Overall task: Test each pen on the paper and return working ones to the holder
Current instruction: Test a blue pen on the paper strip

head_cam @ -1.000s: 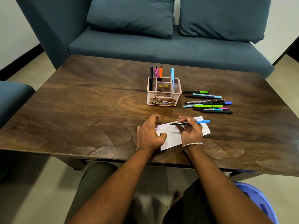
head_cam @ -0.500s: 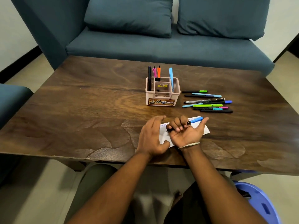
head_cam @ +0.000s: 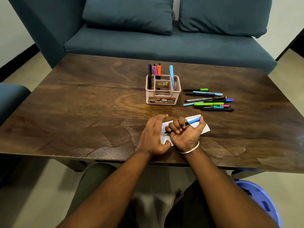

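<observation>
The person is showing two bare forearms, with no sleeves reaching into view. The right hand (head_cam: pixel 185 132) is wearing a thin silver bangle (head_cam: pixel 190 149) that is circling the wrist as a plain, smooth metal band. The left hand (head_cam: pixel 153 137) is wearing nothing: no ring, watch or band is showing on it. Lower down, the left leg is wearing olive-green fabric (head_cam: pixel 97 176), while the right leg is wearing darker, near-black fabric (head_cam: pixel 194 206).

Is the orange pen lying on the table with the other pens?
No, the orange pen stands upright in the holder, apart from the loose pens lying on the table to its right.
</observation>
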